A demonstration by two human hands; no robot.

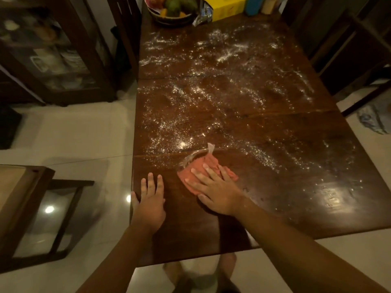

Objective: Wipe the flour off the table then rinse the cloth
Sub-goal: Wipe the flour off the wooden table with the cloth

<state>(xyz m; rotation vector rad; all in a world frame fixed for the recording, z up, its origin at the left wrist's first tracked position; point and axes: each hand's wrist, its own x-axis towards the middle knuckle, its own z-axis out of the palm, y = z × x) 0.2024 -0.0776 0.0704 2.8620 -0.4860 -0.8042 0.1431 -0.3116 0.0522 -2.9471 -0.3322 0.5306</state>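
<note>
At the table (190, 233) edge, left hand (151, 205) lies flat; right hand (218, 195) presses cloth (210, 161), fingers (209, 171) straight.

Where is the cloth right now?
In the head view, the pink cloth lies on the near end of the table, flat under the right hand, just right of the left hand, at the near edge of the flour.

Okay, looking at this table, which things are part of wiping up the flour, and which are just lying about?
Part of the job: pink cloth under the right hand; flour scattered over the table; left hand resting flat near the table edge.
Lying about: fruit bowl, yellow box, blue bottle at the far end; glass cabinet; crumpled fabric on the floor.
</note>
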